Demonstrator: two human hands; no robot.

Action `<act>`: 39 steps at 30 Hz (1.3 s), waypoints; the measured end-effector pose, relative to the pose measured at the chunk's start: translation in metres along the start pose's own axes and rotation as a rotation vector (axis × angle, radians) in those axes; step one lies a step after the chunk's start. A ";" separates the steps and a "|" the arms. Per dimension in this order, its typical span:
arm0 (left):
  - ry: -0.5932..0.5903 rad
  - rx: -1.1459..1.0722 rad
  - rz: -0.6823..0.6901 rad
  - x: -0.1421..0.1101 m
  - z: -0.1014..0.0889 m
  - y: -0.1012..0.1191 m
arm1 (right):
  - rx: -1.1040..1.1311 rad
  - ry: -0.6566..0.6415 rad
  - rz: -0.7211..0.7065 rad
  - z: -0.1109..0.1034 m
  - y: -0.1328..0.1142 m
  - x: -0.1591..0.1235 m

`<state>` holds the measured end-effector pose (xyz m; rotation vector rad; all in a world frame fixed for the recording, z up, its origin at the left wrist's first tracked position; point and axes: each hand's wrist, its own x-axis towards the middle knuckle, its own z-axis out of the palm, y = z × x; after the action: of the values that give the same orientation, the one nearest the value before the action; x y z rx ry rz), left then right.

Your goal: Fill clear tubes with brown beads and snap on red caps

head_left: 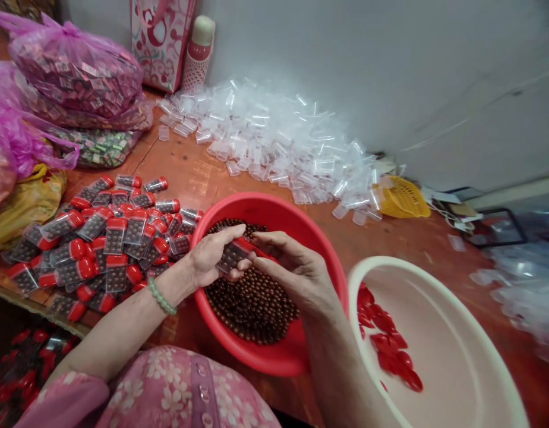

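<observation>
Over a red basin (328, 255) my left hand (205, 258) grips a small clear plastic case (230, 258) filled with brown beads. The fingers of my right hand (299, 267) pinch a red cap (259, 249) at the right end of this case. Whether the cap is fully seated, I cannot tell. Loose brown beads (256, 306) lie in the basin below both hands. To the left is a heap of filled cases with red caps (116, 235). Loose red caps (390, 345) lie in a white basin (444, 339) at the right.
Many clear cases (274, 137) are piled along the wall, beside a yellow basket (401, 197). Pink plastic bags (78, 71) full of small packs stand at the far left. A patterned bag (161, 44) and a bottle (198, 53) lean at the back.
</observation>
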<state>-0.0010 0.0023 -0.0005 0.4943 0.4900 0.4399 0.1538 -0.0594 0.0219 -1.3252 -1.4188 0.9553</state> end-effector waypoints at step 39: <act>0.179 0.111 0.054 0.001 0.003 -0.013 | -0.947 -0.014 -0.691 0.027 0.009 0.011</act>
<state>0.0052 -0.0088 -0.0059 0.5788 0.6778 0.5132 0.1301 -0.0463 0.0077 -1.2622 -2.2491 -0.2242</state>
